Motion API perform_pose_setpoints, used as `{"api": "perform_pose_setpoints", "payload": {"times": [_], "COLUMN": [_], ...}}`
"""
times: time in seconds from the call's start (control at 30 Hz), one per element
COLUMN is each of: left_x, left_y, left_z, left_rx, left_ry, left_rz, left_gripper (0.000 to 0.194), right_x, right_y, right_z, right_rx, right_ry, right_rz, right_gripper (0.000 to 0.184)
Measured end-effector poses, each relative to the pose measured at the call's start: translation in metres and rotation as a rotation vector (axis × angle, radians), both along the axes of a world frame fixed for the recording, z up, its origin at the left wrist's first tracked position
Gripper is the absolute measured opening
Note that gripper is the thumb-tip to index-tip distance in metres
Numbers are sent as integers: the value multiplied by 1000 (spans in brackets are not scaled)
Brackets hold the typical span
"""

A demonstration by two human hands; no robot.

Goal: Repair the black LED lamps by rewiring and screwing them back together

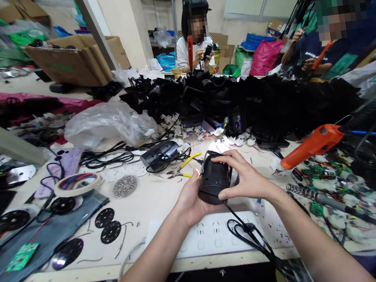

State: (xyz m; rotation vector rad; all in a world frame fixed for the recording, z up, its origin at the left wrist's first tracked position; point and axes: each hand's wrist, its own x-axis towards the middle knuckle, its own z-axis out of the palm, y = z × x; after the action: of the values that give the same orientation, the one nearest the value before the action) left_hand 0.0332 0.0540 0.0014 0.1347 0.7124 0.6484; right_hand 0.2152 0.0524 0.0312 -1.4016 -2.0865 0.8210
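Observation:
A black plastic device point(212, 181) with a rounded end and a cord is held between both hands above the bench; its exact kind I cannot make out. My left hand point(189, 201) cups it from the left and below. From the right, the fingers and thumb of my right hand point(249, 174) grip its top and lower edge. The black cord point(242, 221) hangs from its near end and runs over a white power strip point(200, 234). Just behind my left hand lie yellow-handled cutters point(186, 165). Another black device point(160, 156) rests farther left.
An orange electric screwdriver point(313, 145) lies at right by a heap of green circuit boards point(339, 181). Black plastic parts point(254, 90) pile up behind. At left are a dish of screws point(124, 186) and a tape roll point(77, 184). Two people work across the bench.

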Motion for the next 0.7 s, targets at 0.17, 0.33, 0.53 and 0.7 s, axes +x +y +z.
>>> {"api": "perform_pose_setpoints", "payload": {"times": [0.17,0.33,0.53,0.7], "left_x": [1,4,5,6], "left_y": [2,4,5,7], "left_z": [0,4,0,2], "left_rx": [-17,-33,-32,-42], "left_ry": [6,57,22,47], "left_rz": [-7,-9,-6,-12], "left_gripper": [64,64,63,60], "right_x": [1,1,4,5], "right_y": [1,1,1,1], "right_z": [-3,-4,-7,-8], "right_rx": [45,60,59,64], "right_ry": [-1,5,-12,0], "right_rz": [-13,-20,-19,-22], "right_gripper": [79,78,78,78]}}
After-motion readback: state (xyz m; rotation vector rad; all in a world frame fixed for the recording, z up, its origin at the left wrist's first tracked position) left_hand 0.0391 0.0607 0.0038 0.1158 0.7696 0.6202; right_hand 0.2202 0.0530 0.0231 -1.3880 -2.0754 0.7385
